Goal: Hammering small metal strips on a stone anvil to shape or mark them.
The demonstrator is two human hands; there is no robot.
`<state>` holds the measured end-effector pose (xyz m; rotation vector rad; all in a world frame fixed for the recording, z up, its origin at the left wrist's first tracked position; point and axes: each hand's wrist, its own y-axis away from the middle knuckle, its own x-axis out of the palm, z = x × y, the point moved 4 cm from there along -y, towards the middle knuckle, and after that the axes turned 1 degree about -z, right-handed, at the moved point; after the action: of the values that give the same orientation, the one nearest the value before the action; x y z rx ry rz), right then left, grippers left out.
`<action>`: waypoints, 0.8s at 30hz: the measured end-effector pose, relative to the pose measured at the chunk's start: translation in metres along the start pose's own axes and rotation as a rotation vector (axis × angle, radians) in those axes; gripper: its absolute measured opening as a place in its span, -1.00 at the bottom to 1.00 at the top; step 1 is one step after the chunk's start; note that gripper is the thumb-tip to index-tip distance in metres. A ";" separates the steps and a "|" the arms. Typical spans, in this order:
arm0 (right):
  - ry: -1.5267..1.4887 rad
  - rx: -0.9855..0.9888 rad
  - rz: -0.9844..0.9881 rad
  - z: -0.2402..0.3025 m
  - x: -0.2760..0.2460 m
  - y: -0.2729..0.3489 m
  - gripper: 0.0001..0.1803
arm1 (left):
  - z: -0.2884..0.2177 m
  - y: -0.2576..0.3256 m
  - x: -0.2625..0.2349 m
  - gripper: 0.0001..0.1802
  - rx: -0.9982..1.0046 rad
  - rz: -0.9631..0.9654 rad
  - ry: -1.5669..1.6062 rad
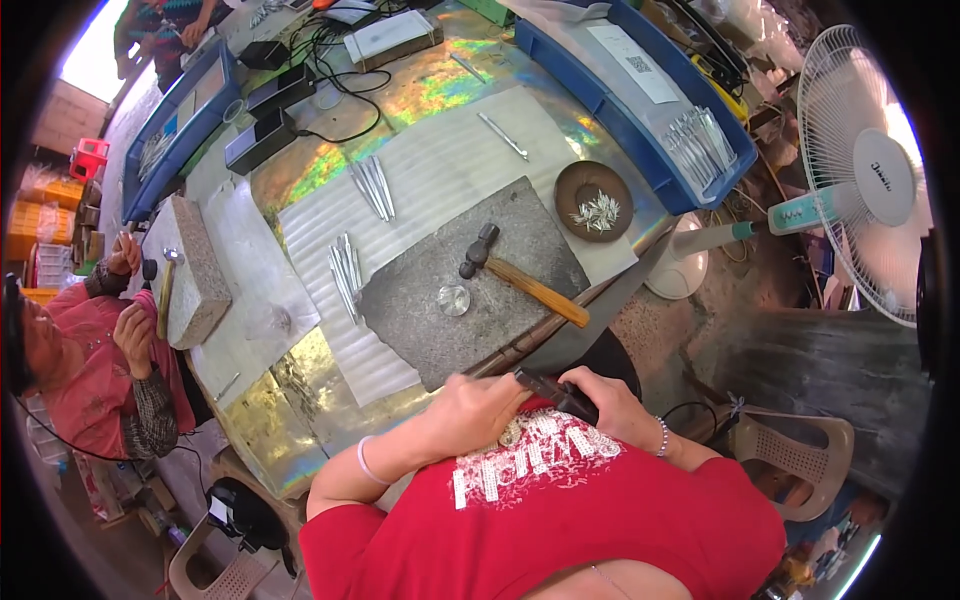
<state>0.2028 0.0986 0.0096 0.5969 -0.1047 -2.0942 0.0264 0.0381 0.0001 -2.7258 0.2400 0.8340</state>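
Observation:
Close to my chest, both hands are at a black elongated object [556, 394], its kind not clear. My left hand [478, 412] is closed, its curled fingers at the object's left end. My right hand [612, 400] wraps round the other end, thumb and fingers bent. Beyond them, a ball-peen hammer [527, 282] with a wooden handle lies on a grey stone slab [420, 335]. Next to its head sits a clear round disc [453, 300]. Several thin silvery rods [344, 277] lie left of the slab, with another bunch of rods [373, 188] farther back.
A brown bowl [568, 185] of small silvery pieces stands right of the slab. Blue trays [590, 95] and black boxes with cables [262, 140] are farther back. At the left, a co-worker [95, 365] works by a stone block [197, 270]. A white fan [870, 180] stands right.

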 end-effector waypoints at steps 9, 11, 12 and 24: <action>0.049 0.032 -0.024 0.011 -0.001 -0.006 -0.48 | 0.013 -0.004 -0.006 -0.85 -0.037 -0.004 0.257; 0.056 0.012 -0.012 0.017 -0.002 -0.007 -0.48 | 0.017 0.000 0.002 -0.77 -0.381 0.200 1.106; 0.079 -0.002 0.002 0.021 -0.004 -0.010 -0.48 | 0.016 0.002 0.005 -0.75 -0.588 0.364 1.562; 0.199 -0.119 -0.660 0.043 -0.083 -0.020 -0.68 | 0.027 0.060 -0.064 -0.86 -0.060 -0.199 -0.657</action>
<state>0.2059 0.1709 0.0723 0.8423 0.3773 -2.6276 -0.0545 -0.0053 0.0020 -2.3079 -0.1933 1.6127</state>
